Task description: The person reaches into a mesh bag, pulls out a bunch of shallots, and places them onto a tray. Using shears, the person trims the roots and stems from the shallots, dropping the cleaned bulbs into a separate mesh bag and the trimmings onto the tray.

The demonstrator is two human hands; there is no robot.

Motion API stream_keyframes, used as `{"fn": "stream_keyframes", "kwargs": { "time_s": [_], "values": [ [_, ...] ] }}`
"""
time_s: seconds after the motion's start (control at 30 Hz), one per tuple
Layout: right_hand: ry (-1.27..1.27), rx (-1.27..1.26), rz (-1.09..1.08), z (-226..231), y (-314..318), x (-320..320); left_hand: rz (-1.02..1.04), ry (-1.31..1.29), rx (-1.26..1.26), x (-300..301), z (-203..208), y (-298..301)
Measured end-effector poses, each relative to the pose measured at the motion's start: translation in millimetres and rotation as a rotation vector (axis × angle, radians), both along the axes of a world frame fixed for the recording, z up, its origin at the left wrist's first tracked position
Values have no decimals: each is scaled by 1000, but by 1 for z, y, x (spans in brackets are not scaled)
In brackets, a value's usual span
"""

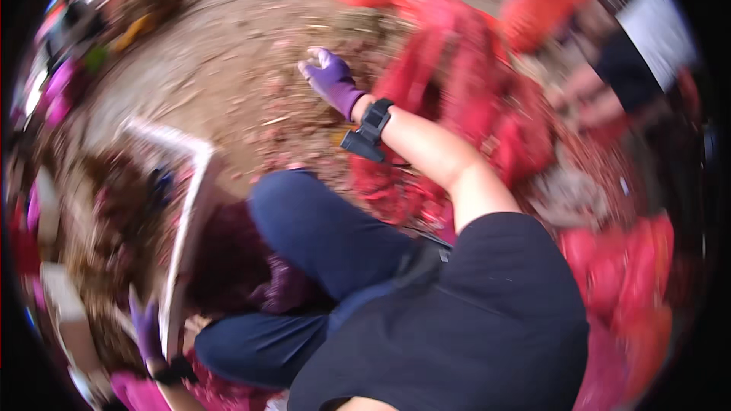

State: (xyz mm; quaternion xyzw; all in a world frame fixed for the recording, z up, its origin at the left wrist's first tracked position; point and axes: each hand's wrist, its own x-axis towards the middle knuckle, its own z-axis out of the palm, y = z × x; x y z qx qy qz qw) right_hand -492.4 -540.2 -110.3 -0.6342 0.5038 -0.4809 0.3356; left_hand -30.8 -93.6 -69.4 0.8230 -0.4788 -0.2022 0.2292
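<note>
My right hand (333,80), in a purple glove with pale fingertips, hovers over ground strewn with small reddish pieces and dry brown scraps (293,110). Its fingers look apart, and nothing shows between them. My left hand (146,327), gloved in purple too, is low on the left beside the white rim (186,236) of a crate or frame. The fingers there are spread, though motion smears them. Brown and reddish clumps (110,205) lie along the rim's left side, too blurred to name. Each wrist has a black band, and the right one (369,131) carries a small dark box.
Red mesh sacks (487,91) lie crumpled beyond my right forearm, with more red sacks (620,266) at the right. A person's bare arm (590,99) and dark sleeve are at the upper right. Dark purple mesh (285,285) lies between my bent legs. Brown ground stretches ahead.
</note>
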Motion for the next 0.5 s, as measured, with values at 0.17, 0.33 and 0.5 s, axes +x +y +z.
{"fn": "stream_keyframes", "kwargs": {
  "time_s": [0.17, 0.33, 0.5],
  "values": [
    [-395, -308, -324, -52, 70, -258, -289, 18, 242, 25, -1, 7],
    [107, -6, -882, -139, 171, -420, -317, 30, 248, 27, 1, -47],
    [725, 562, -634, -213, 220, -511, -283, 76, 256, 13, -3, -74]
  ]
}}
